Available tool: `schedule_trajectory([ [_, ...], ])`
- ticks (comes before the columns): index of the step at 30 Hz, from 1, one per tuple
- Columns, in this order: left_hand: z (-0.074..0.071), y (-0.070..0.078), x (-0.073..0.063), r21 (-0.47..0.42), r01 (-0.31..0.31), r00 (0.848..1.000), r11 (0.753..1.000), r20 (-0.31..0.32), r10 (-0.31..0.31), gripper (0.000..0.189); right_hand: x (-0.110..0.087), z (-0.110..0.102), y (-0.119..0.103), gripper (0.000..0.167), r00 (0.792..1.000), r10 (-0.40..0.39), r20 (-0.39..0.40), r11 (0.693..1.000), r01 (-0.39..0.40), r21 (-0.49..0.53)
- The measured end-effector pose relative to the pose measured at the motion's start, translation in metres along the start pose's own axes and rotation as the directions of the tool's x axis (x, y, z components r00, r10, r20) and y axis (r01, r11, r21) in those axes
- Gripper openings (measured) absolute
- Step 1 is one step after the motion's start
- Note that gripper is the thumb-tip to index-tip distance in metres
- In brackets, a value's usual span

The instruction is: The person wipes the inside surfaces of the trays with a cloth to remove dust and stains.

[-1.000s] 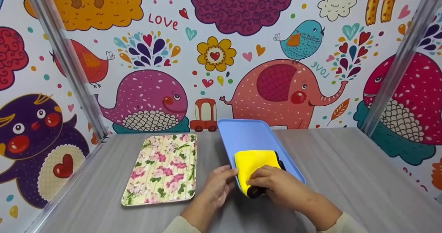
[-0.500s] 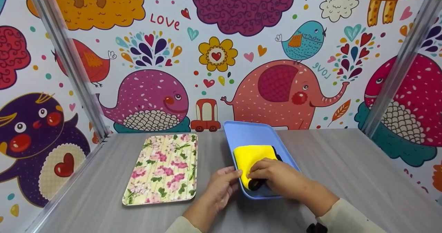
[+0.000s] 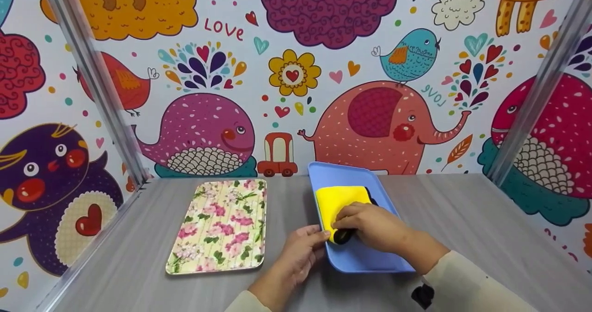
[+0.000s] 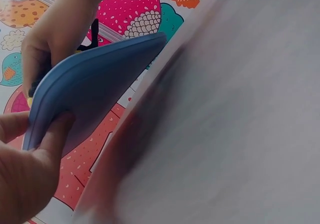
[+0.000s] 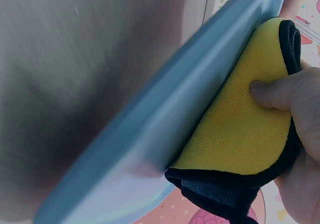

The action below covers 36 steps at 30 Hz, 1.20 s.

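Note:
A blue rectangular tray (image 3: pixel 365 259) is held tilted above the grey table, its underside facing the left wrist view. My left hand (image 3: pixel 300 254) grips its left long edge, thumb on the rim and fingers underneath. My right hand (image 3: pixel 377 226) holds a folded yellow cloth (image 3: pixel 340 201) with black edging against the tray's inner face. In the right wrist view the thumb (image 5: pixel 272 94) lies on the yellow side of the cloth (image 5: pixel 235 139), and one black-edged corner hangs loose. The right palm hides part of the cloth in the head view.
Left of the hands, a floral-patterned tray (image 3: pixel 217 231) lies flat on the grey table (image 3: pixel 138 256). Cartoon-printed walls (image 3: pixel 286 25) stand behind and at both sides, with clear strips at the corners. A small black object (image 3: pixel 422 296) sits by the right sleeve.
The right hand and cloth have moved away from the person along the tray, baring its near end. The tray has shifted slightly right, with the left hand still gripping its edge.

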<state>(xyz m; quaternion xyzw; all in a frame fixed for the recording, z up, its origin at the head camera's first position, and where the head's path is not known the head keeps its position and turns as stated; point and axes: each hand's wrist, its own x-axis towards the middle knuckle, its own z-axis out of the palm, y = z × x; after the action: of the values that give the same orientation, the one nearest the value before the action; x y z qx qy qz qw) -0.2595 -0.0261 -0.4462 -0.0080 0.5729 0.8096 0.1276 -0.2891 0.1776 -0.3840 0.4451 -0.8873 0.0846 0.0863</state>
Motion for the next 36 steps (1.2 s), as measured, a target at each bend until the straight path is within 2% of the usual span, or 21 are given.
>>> schedule_trajectory([
  [6,0.001,-0.002,0.000,-0.001,-0.005,1.000,1.000,0.017,0.005,0.041,0.006,0.003,0.008,0.036,1.000,0.009,-0.006,1.000,-0.009,-0.025],
  [11,0.003,-0.006,-0.001,-0.004,-0.020,0.999,1.000,0.048,0.020,0.039,0.010,0.005,0.013,0.038,0.998,0.061,-0.011,0.998,-0.061,-0.030],
  [16,0.004,-0.008,0.000,0.004,-0.011,0.999,1.000,0.051,0.011,0.038,0.014,0.004,0.017,0.040,0.994,0.110,0.005,0.994,-0.110,-0.028],
  [24,0.005,-0.007,-0.002,0.015,-0.022,0.998,1.000,0.059,0.021,0.035,0.021,0.004,0.025,0.039,0.993,0.116,-0.035,0.992,-0.117,-0.042],
  [36,0.007,-0.008,-0.004,0.019,-0.036,0.996,0.999,0.083,0.035,0.033,0.027,0.002,0.034,0.039,0.990,0.134,-0.052,0.990,-0.136,-0.046],
])
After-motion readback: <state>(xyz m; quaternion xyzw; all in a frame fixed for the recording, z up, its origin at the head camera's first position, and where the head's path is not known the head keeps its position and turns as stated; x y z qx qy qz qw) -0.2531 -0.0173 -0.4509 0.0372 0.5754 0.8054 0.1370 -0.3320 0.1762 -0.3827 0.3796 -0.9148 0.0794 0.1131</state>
